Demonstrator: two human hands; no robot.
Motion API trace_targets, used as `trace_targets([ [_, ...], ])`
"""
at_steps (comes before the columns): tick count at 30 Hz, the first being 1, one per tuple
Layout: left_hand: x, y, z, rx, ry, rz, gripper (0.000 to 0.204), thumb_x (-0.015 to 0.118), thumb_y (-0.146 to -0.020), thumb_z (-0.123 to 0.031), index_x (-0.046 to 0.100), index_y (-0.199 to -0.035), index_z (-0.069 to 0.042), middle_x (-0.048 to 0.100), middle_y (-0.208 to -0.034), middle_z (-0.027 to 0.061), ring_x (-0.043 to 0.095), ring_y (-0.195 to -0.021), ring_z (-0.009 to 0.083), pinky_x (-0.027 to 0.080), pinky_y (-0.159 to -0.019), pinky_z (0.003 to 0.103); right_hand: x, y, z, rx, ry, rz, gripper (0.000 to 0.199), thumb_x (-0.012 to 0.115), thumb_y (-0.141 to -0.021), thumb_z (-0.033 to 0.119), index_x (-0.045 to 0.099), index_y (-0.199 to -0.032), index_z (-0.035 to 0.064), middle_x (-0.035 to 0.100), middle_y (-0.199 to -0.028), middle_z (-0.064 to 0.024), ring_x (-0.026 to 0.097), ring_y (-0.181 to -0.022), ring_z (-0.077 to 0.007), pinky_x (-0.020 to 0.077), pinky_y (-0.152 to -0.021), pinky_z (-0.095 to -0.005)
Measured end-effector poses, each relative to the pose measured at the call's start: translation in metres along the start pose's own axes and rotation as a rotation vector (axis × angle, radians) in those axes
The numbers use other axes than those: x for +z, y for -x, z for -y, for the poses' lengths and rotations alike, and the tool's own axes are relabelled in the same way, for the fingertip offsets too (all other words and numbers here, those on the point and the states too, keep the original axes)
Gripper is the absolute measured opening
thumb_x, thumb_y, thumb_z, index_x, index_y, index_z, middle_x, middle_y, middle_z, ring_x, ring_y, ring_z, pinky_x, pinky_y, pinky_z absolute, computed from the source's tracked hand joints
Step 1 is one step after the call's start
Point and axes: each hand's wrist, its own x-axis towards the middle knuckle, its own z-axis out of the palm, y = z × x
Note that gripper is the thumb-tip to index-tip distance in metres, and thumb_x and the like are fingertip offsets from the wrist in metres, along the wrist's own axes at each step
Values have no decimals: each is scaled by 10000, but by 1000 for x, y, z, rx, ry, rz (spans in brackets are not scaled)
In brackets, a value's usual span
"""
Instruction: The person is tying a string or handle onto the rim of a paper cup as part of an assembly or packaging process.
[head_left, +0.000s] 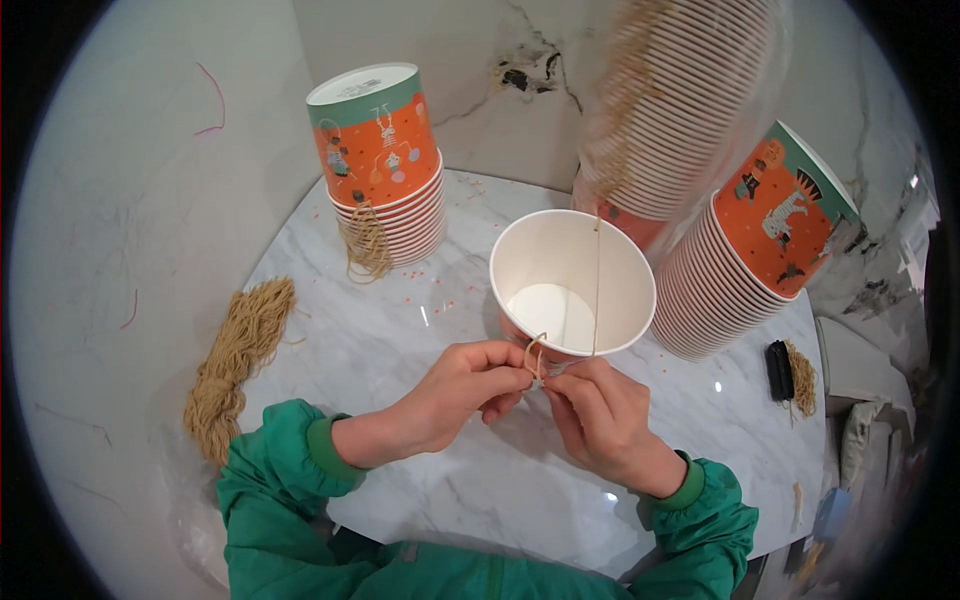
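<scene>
A white-lined paper bucket [535, 258] stands upright on the table just beyond my hands, its mouth toward me. A tan string [597, 285] runs from a point near its far rim across the opening to the near rim. At the near rim, my left hand [440, 398] is closed in a pinch on a small loop of this string. My right hand [615, 420] also has its fingertips pressed together at the string, close beside the left. The string's exact course between the fingers is partly hidden.
Upside-down stacks of orange and green buckets stand at the back left [375, 155] and right [765, 225]. Behind rises a tall plastic-wrapped stack [690, 110]. A tan string bundle [235, 355] hangs at the table's left edge. A black object [779, 371] lies by cut strings [802, 380].
</scene>
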Motion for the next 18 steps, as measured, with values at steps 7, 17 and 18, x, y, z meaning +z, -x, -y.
trace_targets([
  [7,7,1,4,14,-16,-27,141,679,-961,-200,670,-983,-61,574,-785,-43,498,-677,43,390,-579,219,0,0,1,-17,34,-3,297,772,-674,-20,632,-934,17,596,-806,-70,607,-604,-196,472,-497,-300],
  [17,5,0,1,108,-111,-80,159,686,-961,-196,680,-949,-37,579,-761,-48,478,-648,31,378,-554,213,-4,3,3,30,13,68,343,760,-714,-12,623,-1028,-14,561,-767,-75,583,-582,-214,463,-487,-326],
  [18,5,1,1,109,-110,-81,159,686,-961,-196,680,-949,-37,579,-761,-48,478,-648,31,378,-554,213,-5,2,3,30,12,69,343,760,-714,-12,623,-1028,-14,561,-767,-75,583,-582,-214,463,-487,-326],
])
